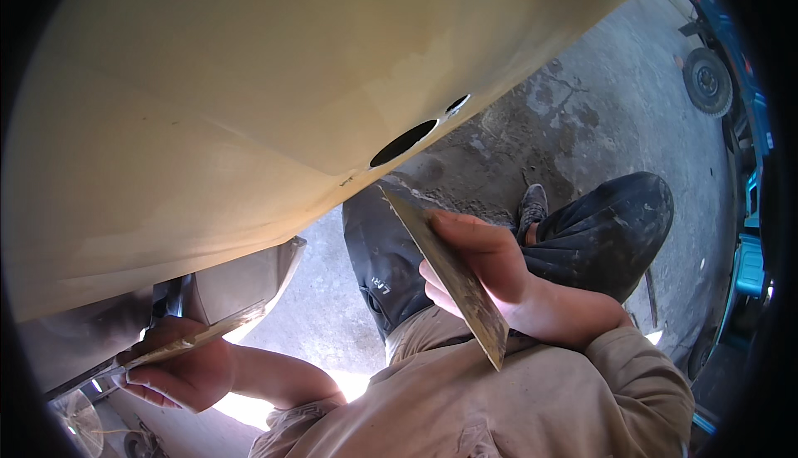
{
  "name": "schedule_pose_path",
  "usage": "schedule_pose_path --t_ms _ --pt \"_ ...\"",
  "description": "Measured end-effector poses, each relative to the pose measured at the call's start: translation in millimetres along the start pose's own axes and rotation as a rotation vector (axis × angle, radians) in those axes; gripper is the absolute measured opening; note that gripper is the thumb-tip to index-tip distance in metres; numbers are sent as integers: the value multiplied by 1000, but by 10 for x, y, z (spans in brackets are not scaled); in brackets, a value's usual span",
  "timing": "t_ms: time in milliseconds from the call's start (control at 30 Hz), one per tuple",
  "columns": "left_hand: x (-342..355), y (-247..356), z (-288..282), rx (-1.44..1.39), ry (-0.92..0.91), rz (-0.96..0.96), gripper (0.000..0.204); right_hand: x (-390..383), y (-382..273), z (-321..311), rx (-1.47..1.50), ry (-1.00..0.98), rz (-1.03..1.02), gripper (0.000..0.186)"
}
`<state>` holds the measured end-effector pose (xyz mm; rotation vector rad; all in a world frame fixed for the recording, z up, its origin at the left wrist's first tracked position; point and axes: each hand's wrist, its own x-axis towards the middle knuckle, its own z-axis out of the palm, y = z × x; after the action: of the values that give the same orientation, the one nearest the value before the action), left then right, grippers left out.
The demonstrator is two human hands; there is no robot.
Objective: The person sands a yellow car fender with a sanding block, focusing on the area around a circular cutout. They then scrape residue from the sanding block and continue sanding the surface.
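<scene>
A wide putty blade [453,273] is gripped by the right hand [486,263] — edge near the cream car panel [249,100]; a second scraper [204,335] is clasped in the left hand [179,371].

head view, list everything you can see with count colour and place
large cream-yellow curved painted panel: one, cream, fills the upper left, above both hands
oval holes in the panel: two, dark, on its lower edge near the middle
flat metal filler blade smeared with putty: one, grey-brown, centre, held in the right hand
thin flat metal scraper: one, pale and coated, lower left, held in the left hand
stained concrete floor: grey, right side
blue vehicle with a black wheel: one, far upper right edge
dark trousers: black, dusty, centre right
shoe: one, dark, on the floor
beige sleeves and top: bottom
left hand: lower left
right hand: centre
</scene>
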<state>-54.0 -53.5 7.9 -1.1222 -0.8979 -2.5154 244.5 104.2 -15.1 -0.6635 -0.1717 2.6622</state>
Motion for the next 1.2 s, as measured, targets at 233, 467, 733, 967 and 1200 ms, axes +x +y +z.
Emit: schedule_pose_path --t_ms 233,467,733,967,1200 --pt "20 -36 -69 86 35 25 21 38 105 -72 -380 -15 -448 16" --pt "-5 -9 -76 -13 18 -10 20 141 124 8 -585 -2 -633 18" --pt "-23 -50 -69 70 13 52 21 231 141 -13 -1036 46 -978 20" --pt "-9 -3 -83 -109 52 -46 20 222 -59 73 -1576 16 -1383 18" --pt "-11 -36 -64 19 -16 -8 22 194 -201 -21 -1761 -107 -1506 17"
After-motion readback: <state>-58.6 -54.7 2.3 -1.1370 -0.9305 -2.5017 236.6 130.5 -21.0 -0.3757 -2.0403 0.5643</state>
